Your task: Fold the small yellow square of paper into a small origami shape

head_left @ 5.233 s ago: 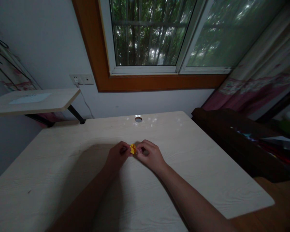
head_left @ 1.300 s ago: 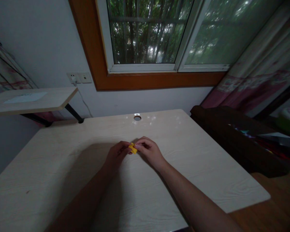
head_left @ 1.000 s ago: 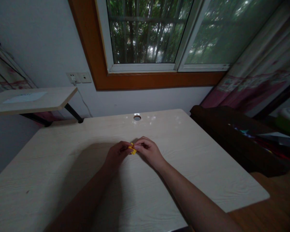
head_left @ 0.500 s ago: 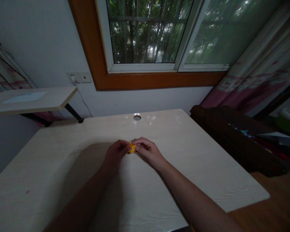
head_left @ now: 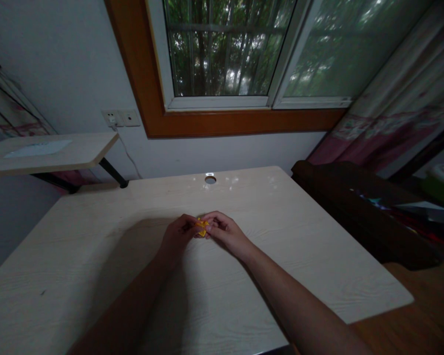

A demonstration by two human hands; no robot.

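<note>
A small folded yellow paper piece (head_left: 203, 228) is held between my two hands, just above the middle of the pale wooden desk (head_left: 299, 236). My left hand (head_left: 177, 235) pinches its left side between thumb and fingers. On the other side, my right hand (head_left: 224, 229) grips it, thumb in front and fingers curled behind. The fingers cover much of the paper, so its full shape cannot be made out.
A raised shelf (head_left: 48, 155) on black legs stands at the desk's left back. Near the back edge is a round cable hole (head_left: 210, 180). A white cord (head_left: 129, 155) hangs from a wall socket (head_left: 111, 118). Dark wooden furniture (head_left: 336, 207) stands to the right.
Both hands stay in nearly the same place. The fingers have shifted slightly on the yellow paper, and a little less of its face shows between them.
</note>
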